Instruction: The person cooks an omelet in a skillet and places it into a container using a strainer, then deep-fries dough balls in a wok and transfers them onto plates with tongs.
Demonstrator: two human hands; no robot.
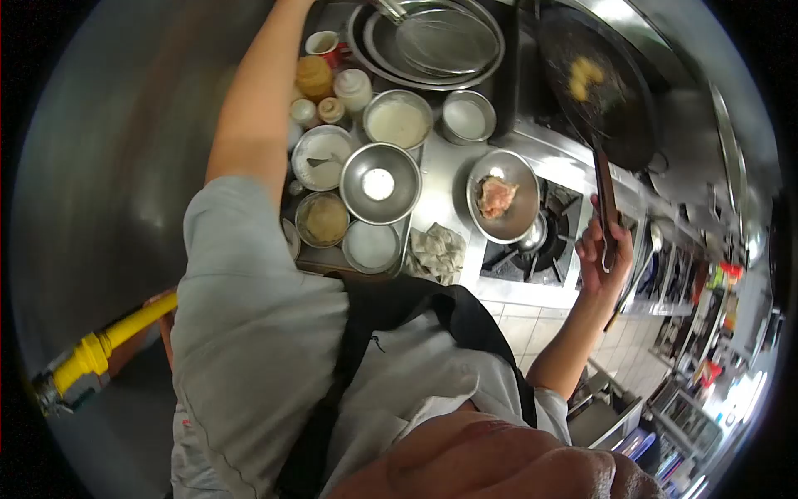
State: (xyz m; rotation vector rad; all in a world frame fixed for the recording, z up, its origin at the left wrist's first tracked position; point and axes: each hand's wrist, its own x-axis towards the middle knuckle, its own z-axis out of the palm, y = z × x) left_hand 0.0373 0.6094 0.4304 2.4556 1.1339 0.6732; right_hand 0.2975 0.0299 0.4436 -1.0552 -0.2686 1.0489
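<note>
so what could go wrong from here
The bowl holding raw-looking meat appears partly over the burner, so it might tip or heat up. The cloth lies near that burner and could scorch if it's lit. The right hand grips a handle leading to the wok, so a jerk might spill food.

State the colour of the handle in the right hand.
The handle is brown, best in the head view.

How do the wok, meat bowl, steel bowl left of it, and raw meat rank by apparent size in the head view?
1. Wok
2. Meat bowl and steel bowl: too alike to rank
3. Raw meat
</note>
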